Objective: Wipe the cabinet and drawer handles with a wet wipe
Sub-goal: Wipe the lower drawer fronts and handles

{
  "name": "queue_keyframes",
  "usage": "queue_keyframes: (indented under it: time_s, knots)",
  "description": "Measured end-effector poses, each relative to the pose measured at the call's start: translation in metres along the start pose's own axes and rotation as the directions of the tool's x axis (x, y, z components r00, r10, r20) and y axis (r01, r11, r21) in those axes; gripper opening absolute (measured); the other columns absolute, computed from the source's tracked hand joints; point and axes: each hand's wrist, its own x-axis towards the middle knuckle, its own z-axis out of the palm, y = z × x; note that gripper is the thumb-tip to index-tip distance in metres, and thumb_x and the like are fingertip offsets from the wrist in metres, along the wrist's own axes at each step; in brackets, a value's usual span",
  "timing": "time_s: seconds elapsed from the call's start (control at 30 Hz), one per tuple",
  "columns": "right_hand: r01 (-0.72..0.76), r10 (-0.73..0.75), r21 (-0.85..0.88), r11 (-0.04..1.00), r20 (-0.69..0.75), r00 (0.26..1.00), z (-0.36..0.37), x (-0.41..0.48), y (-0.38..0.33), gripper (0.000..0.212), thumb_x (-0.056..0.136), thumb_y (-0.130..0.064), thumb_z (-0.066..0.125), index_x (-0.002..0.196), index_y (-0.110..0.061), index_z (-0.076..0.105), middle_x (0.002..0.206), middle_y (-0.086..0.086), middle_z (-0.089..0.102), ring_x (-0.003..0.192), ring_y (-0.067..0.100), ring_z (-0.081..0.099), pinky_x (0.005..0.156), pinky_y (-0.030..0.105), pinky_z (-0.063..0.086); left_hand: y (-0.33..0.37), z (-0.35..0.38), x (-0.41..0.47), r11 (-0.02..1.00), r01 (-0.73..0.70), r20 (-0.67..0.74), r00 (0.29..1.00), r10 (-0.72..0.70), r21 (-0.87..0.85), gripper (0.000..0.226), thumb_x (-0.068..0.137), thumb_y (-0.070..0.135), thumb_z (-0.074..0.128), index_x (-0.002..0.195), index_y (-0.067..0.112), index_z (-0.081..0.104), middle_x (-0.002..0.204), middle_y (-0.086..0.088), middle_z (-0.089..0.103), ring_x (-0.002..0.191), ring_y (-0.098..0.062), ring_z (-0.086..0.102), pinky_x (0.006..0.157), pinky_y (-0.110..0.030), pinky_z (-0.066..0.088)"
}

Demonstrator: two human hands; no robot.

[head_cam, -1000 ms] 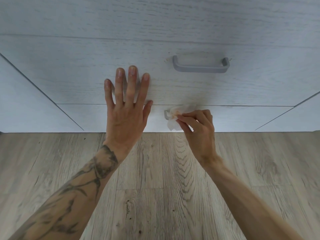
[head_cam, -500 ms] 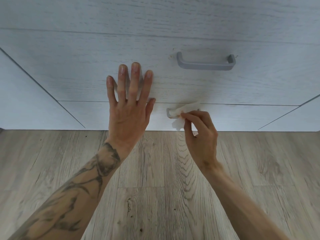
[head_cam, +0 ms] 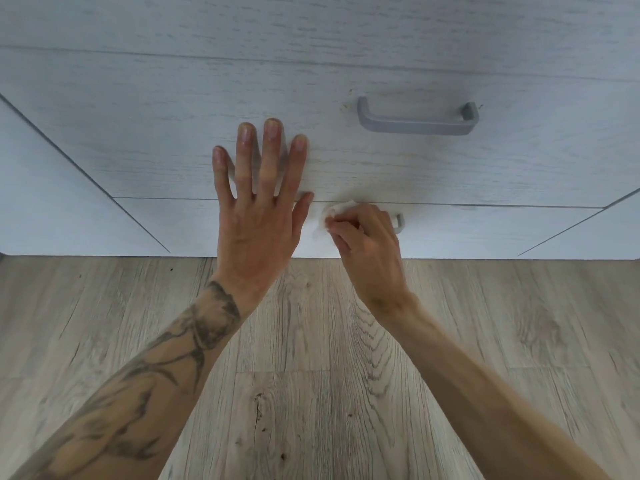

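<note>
Below, wet wipe at lower handle.

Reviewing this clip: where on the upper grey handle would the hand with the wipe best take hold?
Probably the straight middle bar of the upper handle, approached from the front and slightly below. Its two end posts hold the bar off the drawer front, leaving a gap for the right hand and its wet wipe to curl round; nothing covers it.

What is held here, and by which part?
The right hand pinches a wet wipe by its right side, against the lower handle. The left hand lies flat on the drawer, holding nothing.
</note>
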Motion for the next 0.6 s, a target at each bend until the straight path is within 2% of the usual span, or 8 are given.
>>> queue_keyframes:
  time_s: [0.07, 0.13, 0.27, 0.33, 0.43, 0.6]
  knots:
    - [0.008, -0.009, -0.017, 1.0, -0.072, 0.997, -0.008, -0.006, 0.0, 0.003, 0.094, -0.004, 0.078, 0.094, -0.004, 0.081, 0.09, 0.008, 0.068, 0.083, 0.026, 0.063, 0.083, 0.035, 0.051, -0.001, 0.001, -0.001, 1.0, -0.004, -0.002, 1.0, 0.004, 0.001, 0.081, 0.115, 0.049, 0.042, 0.168, 0.014, -0.008, 0.17, -0.02, 0.003, 0.156, -0.046, 0.01, 0.129, -0.064, 0.011]
    - [-0.022, 0.018, -0.038, 0.999, -0.097, 0.995, -0.011, -0.01, 0.003, 0.004, 0.092, -0.004, 0.082, 0.096, -0.005, 0.082, 0.087, 0.007, 0.067, 0.078, 0.026, 0.063, 0.085, 0.035, 0.049, -0.002, 0.001, -0.002, 1.0, -0.006, -0.006, 1.0, 0.006, 0.013, 0.081, 0.115, 0.048, 0.042, 0.168, 0.014, -0.008, 0.17, -0.019, -0.001, 0.157, -0.045, 0.009, 0.13, -0.064, 0.01]
    - [0.006, -0.011, -0.057, 0.998, -0.097, 0.995, -0.002, 0.003, -0.001, 0.006, 0.089, 0.0, 0.082, 0.089, -0.005, 0.079, 0.087, 0.007, 0.066, 0.083, 0.024, 0.06, 0.088, 0.023, 0.041, -0.001, 0.002, 0.0, 1.0, 0.001, -0.01, 1.0, 0.0, 0.009, 0.079, 0.115, 0.048, 0.043, 0.169, 0.013, -0.004, 0.17, -0.02, 0.005, 0.156, -0.045, 0.01, 0.129, -0.064, 0.012]
    - [-0.001, -0.004, -0.049, 0.999, -0.101, 0.995, -0.001, 0.004, -0.002, 0.008, 0.089, 0.001, 0.082, 0.089, -0.006, 0.079, 0.088, 0.007, 0.065, 0.085, 0.022, 0.058, 0.088, 0.021, 0.04, -0.001, 0.001, 0.0, 1.0, 0.003, -0.013, 1.0, -0.003, 0.007, 0.078, 0.115, 0.048, 0.043, 0.168, 0.013, -0.002, 0.169, -0.02, 0.007, 0.156, -0.045, 0.011, 0.129, -0.064, 0.013]
    - [-0.043, 0.038, -0.042, 0.998, -0.114, 0.993, -0.007, -0.008, -0.001, 0.009, 0.087, 0.003, 0.083, 0.09, -0.005, 0.08, 0.084, 0.007, 0.063, 0.079, 0.025, 0.06, 0.082, 0.03, 0.048, -0.001, 0.001, 0.0, 1.0, 0.0, -0.009, 1.0, 0.0, 0.014, 0.08, 0.115, 0.048, 0.043, 0.168, 0.013, -0.005, 0.169, -0.02, 0.006, 0.156, -0.046, 0.012, 0.129, -0.064, 0.013]
    - [-0.032, 0.027, -0.097, 0.995, -0.056, 0.998, 0.002, 0.014, -0.009, 0.012, 0.088, 0.004, 0.078, 0.083, -0.007, 0.077, 0.085, 0.007, 0.063, 0.082, 0.026, 0.061, 0.08, 0.035, 0.047, 0.0, 0.0, 0.0, 1.0, 0.007, -0.002, 1.0, -0.007, 0.012, 0.078, 0.116, 0.047, 0.043, 0.169, 0.013, -0.004, 0.17, -0.02, 0.005, 0.157, -0.045, 0.008, 0.13, -0.064, 0.013]
